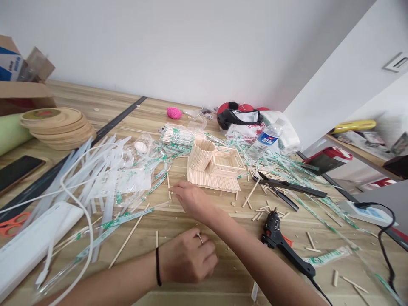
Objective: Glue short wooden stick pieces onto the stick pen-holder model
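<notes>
My right hand (193,199) reaches across from the right, its fingertips pinched together at a short wooden stick (169,180) on the table. Closer to me, my left hand (189,257), with a ring and a black wristband, is curled closed just above the tabletop; whatever its fingers may hold is hidden. Beyond the right hand stands a model built of wooden sticks: a flat slatted base (213,180) carrying a round cup (200,155) and a square open box (228,161). Another stick (157,239) shows partly behind my left wrist.
A hot glue gun (277,238) and black-handled cutters (280,185) lie on the right. Torn wrappers (127,178) and a white cable (91,221) spread over the left. A water bottle (266,138), pink yarn (174,112) and stacked wooden discs (59,127) stand farther back.
</notes>
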A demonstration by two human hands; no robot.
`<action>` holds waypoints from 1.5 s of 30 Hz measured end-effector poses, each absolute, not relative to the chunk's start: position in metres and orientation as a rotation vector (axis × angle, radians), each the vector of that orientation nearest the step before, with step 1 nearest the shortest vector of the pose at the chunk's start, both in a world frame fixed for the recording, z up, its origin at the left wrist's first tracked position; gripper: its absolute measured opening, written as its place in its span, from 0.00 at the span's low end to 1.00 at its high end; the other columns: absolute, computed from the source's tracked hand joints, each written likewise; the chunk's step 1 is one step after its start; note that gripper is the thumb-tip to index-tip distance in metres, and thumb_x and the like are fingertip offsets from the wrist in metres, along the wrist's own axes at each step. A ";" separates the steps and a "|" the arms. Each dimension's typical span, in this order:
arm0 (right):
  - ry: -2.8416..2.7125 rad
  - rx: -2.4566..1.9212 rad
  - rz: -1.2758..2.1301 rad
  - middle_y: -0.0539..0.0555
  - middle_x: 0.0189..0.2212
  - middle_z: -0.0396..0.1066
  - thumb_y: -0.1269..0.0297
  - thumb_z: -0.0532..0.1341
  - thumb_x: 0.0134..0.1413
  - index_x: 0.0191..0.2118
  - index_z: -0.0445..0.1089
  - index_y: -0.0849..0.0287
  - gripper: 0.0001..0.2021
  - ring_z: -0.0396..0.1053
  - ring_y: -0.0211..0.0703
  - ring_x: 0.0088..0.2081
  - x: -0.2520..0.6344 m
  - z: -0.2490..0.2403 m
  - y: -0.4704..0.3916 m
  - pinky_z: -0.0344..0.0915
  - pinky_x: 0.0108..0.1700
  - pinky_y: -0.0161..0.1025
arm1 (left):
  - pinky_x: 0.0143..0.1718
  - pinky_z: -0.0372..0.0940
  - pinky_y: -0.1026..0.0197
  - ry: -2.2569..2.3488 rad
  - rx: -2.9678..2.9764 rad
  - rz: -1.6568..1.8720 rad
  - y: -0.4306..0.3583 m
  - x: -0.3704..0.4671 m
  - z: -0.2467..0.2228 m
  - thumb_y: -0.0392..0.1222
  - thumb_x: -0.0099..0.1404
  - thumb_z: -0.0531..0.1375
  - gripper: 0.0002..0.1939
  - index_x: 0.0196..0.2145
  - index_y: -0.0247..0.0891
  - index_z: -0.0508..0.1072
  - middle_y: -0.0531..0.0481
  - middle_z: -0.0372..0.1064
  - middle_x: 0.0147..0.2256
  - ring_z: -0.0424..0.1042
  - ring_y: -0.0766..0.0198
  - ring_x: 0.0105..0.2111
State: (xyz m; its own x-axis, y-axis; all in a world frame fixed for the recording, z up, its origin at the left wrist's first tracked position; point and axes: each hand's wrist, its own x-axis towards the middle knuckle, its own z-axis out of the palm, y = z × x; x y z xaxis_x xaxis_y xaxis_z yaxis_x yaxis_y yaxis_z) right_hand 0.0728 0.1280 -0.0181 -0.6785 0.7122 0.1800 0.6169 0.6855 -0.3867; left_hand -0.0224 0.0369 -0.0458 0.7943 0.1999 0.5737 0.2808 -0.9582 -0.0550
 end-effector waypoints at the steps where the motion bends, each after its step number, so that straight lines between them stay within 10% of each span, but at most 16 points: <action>1: -2.598 -1.018 0.436 0.59 0.41 0.71 0.79 0.53 0.57 0.46 0.71 0.61 0.15 0.68 0.44 0.44 0.071 -0.017 0.127 0.63 0.44 0.39 | 0.26 0.60 0.58 -0.271 -2.863 -0.928 0.034 -0.023 -0.047 0.35 0.63 0.55 0.08 0.27 0.36 0.71 0.49 0.71 0.28 0.67 0.63 0.25; 9: -2.830 -0.668 0.607 0.49 0.39 0.73 0.78 0.56 0.57 0.44 0.72 0.55 0.14 0.69 0.38 0.39 0.066 -0.002 0.079 0.62 0.40 0.31 | 0.32 0.70 0.55 -0.279 -3.177 -0.979 -0.014 -0.016 -0.080 0.45 0.66 0.55 0.07 0.41 0.50 0.71 0.48 0.71 0.42 0.71 0.57 0.38; 13: -2.917 -0.699 0.444 0.51 0.37 0.70 0.73 0.57 0.58 0.37 0.71 0.57 0.07 0.65 0.41 0.38 0.062 -0.011 0.065 0.60 0.38 0.35 | 0.23 0.67 0.56 -0.318 -3.238 -0.927 -0.015 -0.015 -0.076 0.46 0.66 0.54 0.11 0.27 0.55 0.72 0.54 0.73 0.32 0.72 0.58 0.30; 17: -2.859 -0.812 0.390 0.52 0.33 0.69 0.72 0.57 0.59 0.32 0.69 0.59 0.06 0.64 0.42 0.36 0.074 -0.015 0.068 0.60 0.39 0.37 | 0.26 0.66 0.64 -0.048 -3.105 -1.076 0.003 -0.023 -0.050 0.38 0.64 0.53 0.12 0.25 0.49 0.69 0.62 0.73 0.30 0.71 0.69 0.27; 27: -2.267 -1.294 0.553 0.50 0.32 0.71 0.73 0.58 0.58 0.39 0.67 0.56 0.05 0.68 0.41 0.34 0.150 0.010 0.030 0.62 0.35 0.35 | 0.47 0.65 0.53 -1.091 -2.882 -1.503 0.033 -0.021 -0.044 0.34 0.65 0.55 0.16 0.50 0.37 0.60 0.41 0.66 0.45 0.65 0.56 0.48; 45: -1.747 -1.482 0.433 0.51 0.34 0.70 0.69 0.54 0.58 0.40 0.65 0.53 0.06 0.69 0.42 0.35 0.180 -0.006 0.008 0.66 0.39 0.38 | 0.37 0.69 0.63 -1.247 -3.031 -1.461 0.039 -0.022 -0.047 0.34 0.70 0.48 0.11 0.41 0.38 0.70 0.47 0.70 0.37 0.72 0.64 0.36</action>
